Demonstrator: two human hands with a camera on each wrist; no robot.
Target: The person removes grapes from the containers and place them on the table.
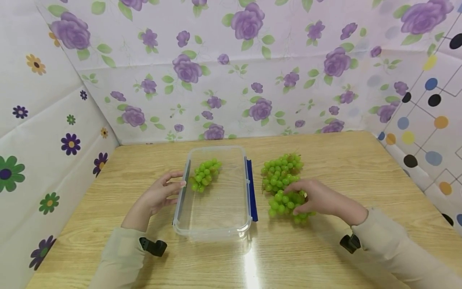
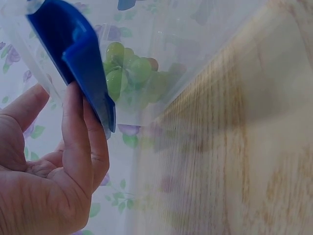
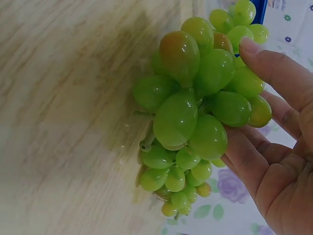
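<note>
Clear plastic forms a rectangular container (image 1: 213,232) on a wood-grain table (image 1: 306,261), where a person's right hand (image 1: 314,197) pinches the nearest bunch of green grapes (image 1: 279,202) between thumb and fingers, just off the container's right side. The left hand (image 1: 160,196) touches the left wall beside a blue flap (image 2: 88,68), its thumb and fingers spread rather than clenched. Trouble would likeliest start in the pile — the held bunch lies against other green grapes (image 1: 279,172), and a caught stem could drag those along or tug the bunch free of what looks like a light hold. A low pass toward the container could knock the right-hand flap (image 1: 251,190), and with so slack a touch at the left wall, the container might slide. Inside it rests one small bunch (image 1: 205,174), toward the back left — wood grain shows through the base around it. How many bunches make up the pile outside is hard to tell.
</note>
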